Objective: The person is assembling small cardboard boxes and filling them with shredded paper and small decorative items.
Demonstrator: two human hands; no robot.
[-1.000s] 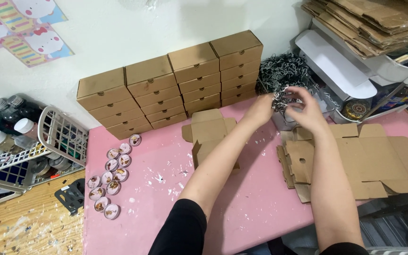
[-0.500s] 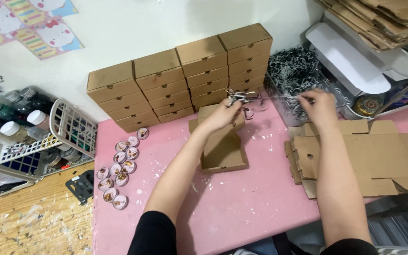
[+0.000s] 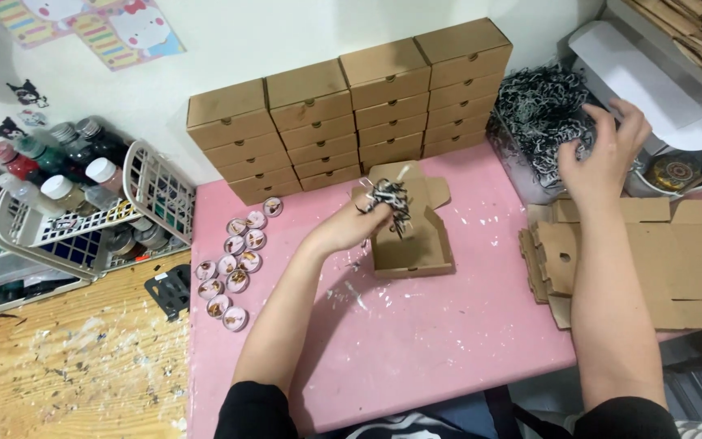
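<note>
The fingers of the left hand [image 3: 355, 228] are pinched shut on a small tuft of shredded paper [image 3: 389, 200], black and white strips that hang from the fingertips right over the open box [image 3: 410, 244]. Half a second ago this hand was further back, nearer the stacked boxes, with strands stretched between both hands; now the tuft has come free and sits above the tray of the box, whose lid stands tilted up behind it. The box rests on the pink bench [image 3: 416, 341], well apart from the flat blanks.

The fingers of the right hand [image 3: 604, 154] are spread wide and hold nothing that I can make out; they have moved away from the left hand and now reach at the edge of the heap of shredded filler [image 3: 542, 122] in its clear tub. So the two hands have parted: one carries a portion over the box, the other is back at the supply.

Outward from there, a pile of unfolded cardboard blanks [image 3: 652, 260] lies under the right forearm, four stacks of closed brown boxes [image 3: 343, 122] line the wall, and a cluster of small round filled lids [image 3: 233, 268] lies near the left edge of the bench, beside a white wire basket [image 3: 83, 236] of bottles
</note>
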